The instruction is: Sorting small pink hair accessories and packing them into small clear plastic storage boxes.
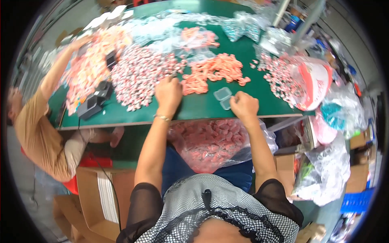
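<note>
My left hand [168,96] is at the right edge of a wide heap of small pink-and-white pieces [139,77], its fingers curled down. Whatever they hold, if anything, is hidden. Beside it lies a pile of orange, soft-looking looped pieces [221,69]. My right hand [245,105] is closed at the right edge of a small clear plastic box [222,94], which lies opened out on the green table [194,107]. The fingertips appear to grip the box's lower half. In my lap rests a clear bag of pink pieces [214,139].
A torn red-and-white bag [314,83] spills more small pieces at right. A co-worker [42,133] reaches over an orange heap [97,56] at left. Black devices [91,106] stand near that edge. Clear bags [156,30] lie at the back; a cardboard box [91,194] sits below left.
</note>
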A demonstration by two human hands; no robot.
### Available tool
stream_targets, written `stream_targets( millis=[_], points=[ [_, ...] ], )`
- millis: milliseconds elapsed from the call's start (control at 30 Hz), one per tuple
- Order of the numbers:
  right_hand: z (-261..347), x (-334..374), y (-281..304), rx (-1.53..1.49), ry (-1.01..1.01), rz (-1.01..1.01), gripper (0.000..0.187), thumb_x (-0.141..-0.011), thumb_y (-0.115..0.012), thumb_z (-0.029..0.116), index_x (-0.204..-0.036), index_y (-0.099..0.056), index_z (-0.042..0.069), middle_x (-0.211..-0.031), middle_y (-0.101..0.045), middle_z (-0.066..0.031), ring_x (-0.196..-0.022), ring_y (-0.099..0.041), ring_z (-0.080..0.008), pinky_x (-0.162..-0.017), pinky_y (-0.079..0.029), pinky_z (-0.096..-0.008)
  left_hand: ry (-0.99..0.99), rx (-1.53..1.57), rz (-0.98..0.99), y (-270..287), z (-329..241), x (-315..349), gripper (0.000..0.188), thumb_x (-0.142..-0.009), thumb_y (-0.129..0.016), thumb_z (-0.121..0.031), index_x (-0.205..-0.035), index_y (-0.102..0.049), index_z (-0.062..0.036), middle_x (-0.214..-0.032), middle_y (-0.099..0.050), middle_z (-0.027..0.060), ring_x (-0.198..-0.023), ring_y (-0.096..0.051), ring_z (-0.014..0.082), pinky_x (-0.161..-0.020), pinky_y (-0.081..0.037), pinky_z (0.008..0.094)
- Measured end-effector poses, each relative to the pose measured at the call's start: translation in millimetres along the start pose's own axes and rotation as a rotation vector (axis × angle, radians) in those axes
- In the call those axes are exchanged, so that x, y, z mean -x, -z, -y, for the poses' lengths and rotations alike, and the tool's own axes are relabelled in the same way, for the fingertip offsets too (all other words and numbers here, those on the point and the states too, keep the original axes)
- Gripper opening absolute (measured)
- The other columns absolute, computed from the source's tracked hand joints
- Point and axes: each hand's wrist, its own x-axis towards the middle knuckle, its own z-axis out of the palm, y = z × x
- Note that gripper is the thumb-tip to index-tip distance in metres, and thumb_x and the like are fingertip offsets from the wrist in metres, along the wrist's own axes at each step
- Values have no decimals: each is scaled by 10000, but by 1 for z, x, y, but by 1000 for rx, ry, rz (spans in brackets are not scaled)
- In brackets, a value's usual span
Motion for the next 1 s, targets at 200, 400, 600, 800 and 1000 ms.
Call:
stream_targets(
  millis=[200, 400, 600, 800, 1000],
  points=[
    [-21, -15, 22, -228, 6, -171, 119, -808, -638, 184, -726, -636, 99, -693, -646, -91, -647, -640, -306, -586, -480, -447, -237, 67, 97, 27, 12, 8, 53, -780, -629, -61, -812, -650, -98, -847, -577, 60, -840, -586, 260, -702, -466, 392],
    [-115, -73, 11, 192, -69, -206, 147, -824, -655, 210, -947, -685, 136, -1006, -653, -70, -996, -599, -288, -842, -406, -538, -235, 134, 108, 33, 7, 7, 64, -786, -638, -81, -845, -654, -101, -901, -595, 65, -871, -591, 267, -717, -466, 398],
    [-144, -108, -9, 552, -65, 7, 192, -835, -594, 162, -993, -697, 124, -1052, -651, -63, -1059, -578, -275, -886, -371, -554, -285, 83, 147, 39, 7, 9, 90, -784, -624, -74, -865, -659, -92, -962, -622, 57, -912, -615, 272, -806, -509, 405],
    [-131, -108, -4, 497, 135, -35, 215, -766, -738, 234, -945, -684, 128, -949, -671, -46, -977, -611, -246, -883, -384, -532, -249, 188, 244, 47, 4, 21, 134, -793, -627, -36, -913, -664, -80, -882, -661, 81, -834, -630, 275, -718, -524, 389],
    [-81, -62, 9, -498, 73, 52, 193, -819, -735, 148, -977, -703, 41, -868, -706, -73, -795, -662, -178, -745, -513, -316, 131, 601, 265, 50, -26, 30, 207, -782, -675, -9, -982, -648, -58, -928, -673, 90, -823, -652, 265, -696, -532, 353]
  ],
)
